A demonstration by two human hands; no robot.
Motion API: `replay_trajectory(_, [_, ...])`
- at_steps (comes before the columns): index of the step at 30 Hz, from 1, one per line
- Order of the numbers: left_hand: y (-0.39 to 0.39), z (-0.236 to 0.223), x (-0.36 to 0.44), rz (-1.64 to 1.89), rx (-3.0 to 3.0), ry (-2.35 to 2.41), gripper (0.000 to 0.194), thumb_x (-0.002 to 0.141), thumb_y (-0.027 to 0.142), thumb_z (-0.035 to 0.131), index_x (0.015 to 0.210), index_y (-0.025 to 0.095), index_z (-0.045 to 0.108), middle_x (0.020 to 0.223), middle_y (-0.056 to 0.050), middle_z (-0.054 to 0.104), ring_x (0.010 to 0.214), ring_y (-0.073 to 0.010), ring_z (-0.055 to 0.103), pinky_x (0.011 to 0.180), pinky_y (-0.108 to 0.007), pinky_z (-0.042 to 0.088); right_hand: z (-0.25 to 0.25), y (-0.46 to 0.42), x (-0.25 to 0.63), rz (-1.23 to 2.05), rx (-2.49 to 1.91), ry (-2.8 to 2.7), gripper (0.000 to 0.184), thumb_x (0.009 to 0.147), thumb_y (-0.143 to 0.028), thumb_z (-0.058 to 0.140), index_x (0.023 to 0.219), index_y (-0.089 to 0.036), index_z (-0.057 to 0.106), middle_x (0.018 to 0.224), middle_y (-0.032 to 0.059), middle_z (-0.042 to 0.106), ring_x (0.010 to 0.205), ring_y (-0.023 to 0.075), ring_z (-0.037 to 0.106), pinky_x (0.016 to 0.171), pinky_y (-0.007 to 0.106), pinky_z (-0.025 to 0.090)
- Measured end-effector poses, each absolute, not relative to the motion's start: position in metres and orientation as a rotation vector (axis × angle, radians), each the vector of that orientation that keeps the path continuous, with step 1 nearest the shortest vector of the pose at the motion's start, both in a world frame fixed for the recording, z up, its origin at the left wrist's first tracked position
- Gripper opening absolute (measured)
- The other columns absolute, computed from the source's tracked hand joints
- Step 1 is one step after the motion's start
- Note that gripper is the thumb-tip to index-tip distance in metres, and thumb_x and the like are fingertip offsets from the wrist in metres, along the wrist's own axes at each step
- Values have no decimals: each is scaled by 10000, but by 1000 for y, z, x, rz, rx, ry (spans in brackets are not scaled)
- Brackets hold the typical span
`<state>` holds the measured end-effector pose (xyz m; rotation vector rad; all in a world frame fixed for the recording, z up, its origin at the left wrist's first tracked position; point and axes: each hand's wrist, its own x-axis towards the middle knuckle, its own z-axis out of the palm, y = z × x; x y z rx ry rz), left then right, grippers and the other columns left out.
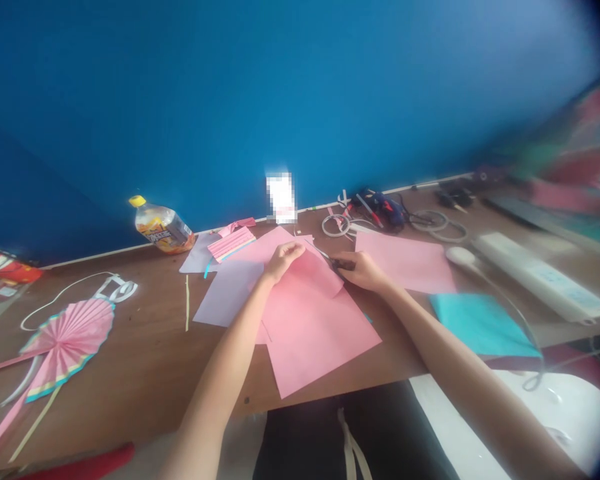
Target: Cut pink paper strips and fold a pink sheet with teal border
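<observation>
My left hand (284,260) pinches the upper edge of a sheet of pink paper (316,272), which is lifted and curls over the sheet below. Closed around the dark handles of a pair of scissors (336,262) is my right hand (363,270); the blades point left at the paper's upper right edge. Whether the blades stand apart is too small to tell. Under my hands lies a larger pink sheet (310,350), with lilac paper (230,293) to its left. A pleated pink strip (231,245) with yellow and blue edging rests behind the left hand.
A pleated pink paper fan (75,337) lies on the left of the brown table (155,340). A bottle (164,227) stands tilted near the blue wall. On the right are another pink sheet (405,260), turquoise paper (483,323), a white power strip (545,273) and cables (435,223).
</observation>
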<state>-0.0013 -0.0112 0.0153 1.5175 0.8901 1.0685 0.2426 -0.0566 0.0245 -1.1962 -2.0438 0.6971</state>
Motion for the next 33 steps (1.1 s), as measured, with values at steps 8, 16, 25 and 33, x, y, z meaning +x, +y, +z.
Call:
replay_trajectory(8, [-12, 17, -1, 1104, 1482, 922, 371, 808, 463, 605, 630, 160, 485, 619, 28, 424, 622, -101, 379, 619, -238, 298, 25, -56, 241, 684, -1184, -2036, 381, 740, -160, 547, 1079, -130, 718, 792, 25, 682, 620, 104, 535, 595, 207, 430])
replay_trajectory(16, [-14, 20, -1, 1091, 1500, 915, 369, 825, 449, 583, 636, 159, 456, 629, 33, 390, 622, -95, 346, 610, -235, 274, 31, -59, 241, 677, -1186, -2059, 386, 744, -155, 541, 1091, -146, 711, 788, 18, 673, 617, 98, 521, 618, 211, 429])
replay_trajectory(25, [-13, 18, -2, 1112, 1529, 964, 365, 807, 467, 595, 633, 163, 496, 635, 32, 444, 638, -105, 389, 644, -241, 317, 35, -61, 240, 690, -1199, -2044, 384, 743, -167, 532, 1082, -136, 711, 797, 24, 678, 633, 111, 539, 619, 212, 434])
replay_trajectory(33, [-12, 17, -2, 1103, 1546, 953, 339, 800, 468, 599, 677, 155, 557, 676, 19, 516, 673, -114, 455, 666, -243, 363, 36, -62, 241, 702, -1199, -2032, 399, 743, -169, 523, 1094, -145, 712, 787, 14, 677, 626, 105, 529, 617, 206, 428])
